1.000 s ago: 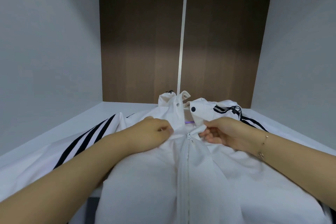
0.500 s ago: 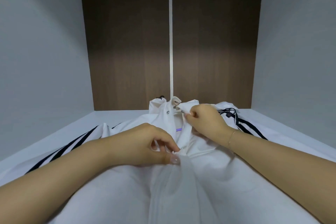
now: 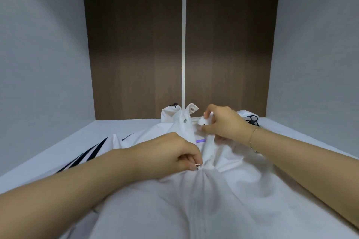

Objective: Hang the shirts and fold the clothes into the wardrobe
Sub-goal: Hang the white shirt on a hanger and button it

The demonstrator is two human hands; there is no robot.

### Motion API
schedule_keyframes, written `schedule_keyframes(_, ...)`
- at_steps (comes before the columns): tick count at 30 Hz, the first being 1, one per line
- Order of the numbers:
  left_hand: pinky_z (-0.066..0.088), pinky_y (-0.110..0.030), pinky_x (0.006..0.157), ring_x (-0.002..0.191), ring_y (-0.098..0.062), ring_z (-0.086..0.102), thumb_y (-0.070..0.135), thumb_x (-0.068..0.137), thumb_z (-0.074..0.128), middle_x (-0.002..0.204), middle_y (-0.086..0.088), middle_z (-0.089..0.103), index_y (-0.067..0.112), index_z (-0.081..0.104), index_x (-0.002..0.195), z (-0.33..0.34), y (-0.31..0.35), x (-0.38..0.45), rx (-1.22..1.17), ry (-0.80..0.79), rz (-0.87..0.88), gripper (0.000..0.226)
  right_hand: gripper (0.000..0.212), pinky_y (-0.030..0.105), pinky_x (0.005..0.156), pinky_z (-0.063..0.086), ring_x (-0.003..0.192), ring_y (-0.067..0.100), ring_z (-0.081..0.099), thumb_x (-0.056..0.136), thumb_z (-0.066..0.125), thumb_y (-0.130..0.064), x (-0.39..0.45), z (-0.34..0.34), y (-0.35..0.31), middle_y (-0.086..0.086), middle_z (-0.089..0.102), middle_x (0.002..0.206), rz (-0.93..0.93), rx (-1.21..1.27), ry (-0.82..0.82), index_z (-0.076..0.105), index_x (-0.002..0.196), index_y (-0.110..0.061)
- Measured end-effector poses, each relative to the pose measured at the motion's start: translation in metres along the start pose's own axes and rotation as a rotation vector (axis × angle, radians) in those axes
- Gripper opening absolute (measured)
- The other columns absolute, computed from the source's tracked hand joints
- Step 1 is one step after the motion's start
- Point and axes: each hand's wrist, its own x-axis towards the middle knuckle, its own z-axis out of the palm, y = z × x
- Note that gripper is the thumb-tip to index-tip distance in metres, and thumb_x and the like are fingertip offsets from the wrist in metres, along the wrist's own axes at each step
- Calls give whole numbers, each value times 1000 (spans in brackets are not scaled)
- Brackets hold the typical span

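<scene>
The left hand [image 3: 174,153] pinched the zip of the white black-striped jacket [image 3: 204,196]; the right hand [image 3: 223,122] gripped its far collar. Zipping-up step; next likely needs collar tension.

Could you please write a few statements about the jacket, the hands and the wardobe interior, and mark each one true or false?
1. The left hand pinches the jacket at its zip. True.
2. The right hand rests open on the shelf. False: it grips the jacket's collar flap.
3. The jacket has dark stripes on its sleeve. True.
4. The jacket hangs from a rail. False: it lies spread on the shelf.
5. A bracelet is on the right wrist. True.
6. The back panel is white. False: it is dark brown wood.
</scene>
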Motion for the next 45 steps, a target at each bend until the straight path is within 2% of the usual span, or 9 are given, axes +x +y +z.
schedule_keyframes(5,50,-24,78,82,-10,61,24,87,71,92,2,67,12,72,90,17,-19,2,-231,113,54,12,7,32,61,33,87,34,60,95,49,-16,12,12,-28,13,61,95,-31,-466,67,49,89,-12)
schedule_keyframes(10,41,-8,60,59,4,53,22,86,73,72,15,63,14,70,80,23,-26,4,-422,182,50,10,38,30,51,29,51,17,38,96,47,-16,16,-7,-28,0,43,56,309,543,406,43,59,-15)
schedule_keyframes(13,37,-7,56,53,5,47,23,89,69,62,26,56,21,64,76,21,-23,5,-432,229,78,15,23,24,72,45,91,16,57,94,37,-7,7,2,-20,1,59,98,631,700,299,57,104,-13)
schedule_keyframes(15,40,-11,58,59,3,49,26,89,69,70,20,59,20,65,77,19,-22,5,-388,220,88,14,19,25,62,48,83,16,59,100,41,-19,-1,7,-4,2,59,94,763,836,291,51,116,-16)
schedule_keyframes(22,36,-7,55,53,5,46,21,94,62,54,27,53,23,61,82,14,-21,6,-330,91,-1,12,25,28,69,53,83,24,62,100,45,-13,-65,-29,4,17,66,107,470,638,-12,59,119,-5)
schedule_keyframes(25,35,-6,55,53,8,47,20,96,59,52,31,52,28,58,80,5,-15,10,-306,65,-14,18,12,18,63,42,71,10,56,91,52,-44,-106,-35,-10,-13,63,83,201,245,121,57,90,-33)
schedule_keyframes(29,35,-5,54,53,10,48,19,96,59,53,28,53,26,61,82,-10,-8,21,-264,37,-16,15,62,18,46,29,48,4,37,65,52,-81,-131,-22,-45,-13,42,50,83,130,-75,45,59,-20)
schedule_keyframes(36,38,-5,63,63,13,53,17,92,64,72,20,61,20,66,86,-18,-12,48,-178,-19,0,7,45,24,50,25,48,7,30,86,68,-39,-122,0,-39,-10,34,49,41,329,-170,41,61,-14)
schedule_keyframes(45,46,-10,65,61,4,57,18,87,71,74,6,68,21,71,79,-19,-23,46,-400,-169,-107,8,55,17,41,21,43,10,25,76,77,-37,-117,1,-30,-7,29,46,157,490,-166,34,46,-20)
